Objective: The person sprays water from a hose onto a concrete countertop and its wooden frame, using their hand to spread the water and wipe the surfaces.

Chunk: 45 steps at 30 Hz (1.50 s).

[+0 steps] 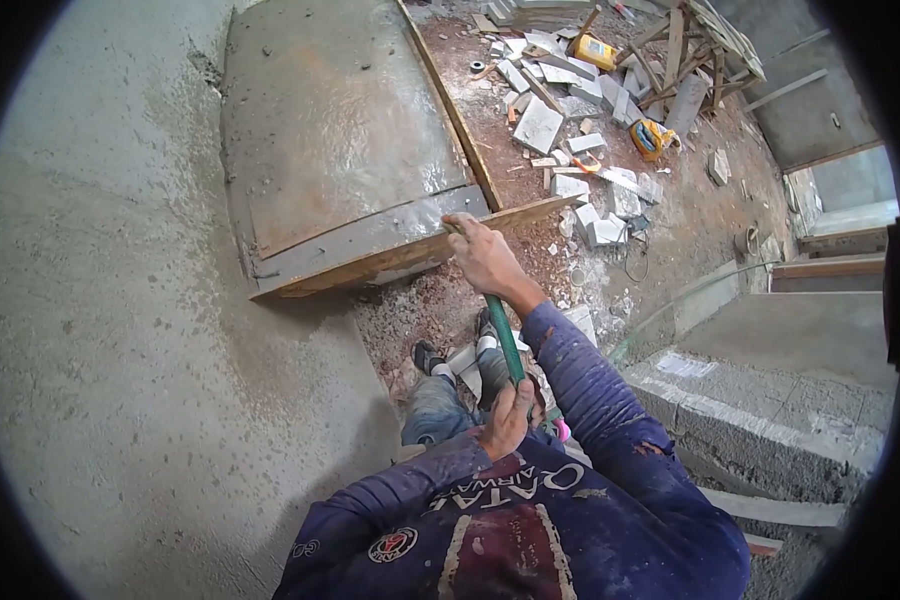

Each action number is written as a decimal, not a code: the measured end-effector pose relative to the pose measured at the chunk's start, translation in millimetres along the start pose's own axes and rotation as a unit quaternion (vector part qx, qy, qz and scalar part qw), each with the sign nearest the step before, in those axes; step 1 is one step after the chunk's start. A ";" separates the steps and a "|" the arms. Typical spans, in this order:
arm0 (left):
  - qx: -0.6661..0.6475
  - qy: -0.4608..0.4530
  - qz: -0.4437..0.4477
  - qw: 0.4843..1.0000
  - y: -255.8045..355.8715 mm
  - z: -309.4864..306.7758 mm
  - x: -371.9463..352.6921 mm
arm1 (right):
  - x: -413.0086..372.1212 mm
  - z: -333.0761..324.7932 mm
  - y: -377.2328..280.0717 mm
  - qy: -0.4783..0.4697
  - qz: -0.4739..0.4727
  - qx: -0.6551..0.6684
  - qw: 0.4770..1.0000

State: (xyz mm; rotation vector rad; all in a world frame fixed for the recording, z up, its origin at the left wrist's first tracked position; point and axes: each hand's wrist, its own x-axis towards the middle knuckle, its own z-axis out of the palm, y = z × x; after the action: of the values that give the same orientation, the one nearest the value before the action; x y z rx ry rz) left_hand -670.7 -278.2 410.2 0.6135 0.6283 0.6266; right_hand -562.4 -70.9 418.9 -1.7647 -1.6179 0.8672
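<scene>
My right hand (485,255) is just above the middle of the frame. Its fingers are curled tight round the upper part of the green-handled tool (507,345), and the fist is up against the edge of the wooden board (530,210). A short bit of the tool pokes out past that fist at the board's edge, though I cannot tell whether it bites into the wood. My left hand (510,415) is lower, at bottom centre and close to my chest, wrapped shut round the bottom end of the same shaft. The green length runs slantwise between my two fists, and both hands squeeze it. The board slopes from centre left up toward the right and borders a wet grey slab (340,130) in the upper middle of the frame. A rough plastered wall (100,320) fills the whole left side. Under the tool, my feet in sandals (428,355) stand on reddish dirt near the centre. Broken tiles (540,125) lie scattered across the top right, with one yellow container (595,50) near the top edge and another yellow one (652,138) a little lower and further right. Concrete steps (760,400) take up the right side. Something pink (562,430) shows just right of my left hand, too hidden to make out.
</scene>
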 end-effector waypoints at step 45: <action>-0.182 0.302 0.114 0.929 28.2 17.2 -5.4 | 13.7 114.8 -90.8 -0.213 -0.147 0.076 0.963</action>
State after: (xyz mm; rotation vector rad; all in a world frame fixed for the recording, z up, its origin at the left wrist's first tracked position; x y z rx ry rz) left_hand -671.9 -269.1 442.4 0.1313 0.9916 1.1408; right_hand -707.8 -49.8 418.3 -1.2437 -1.9596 1.2460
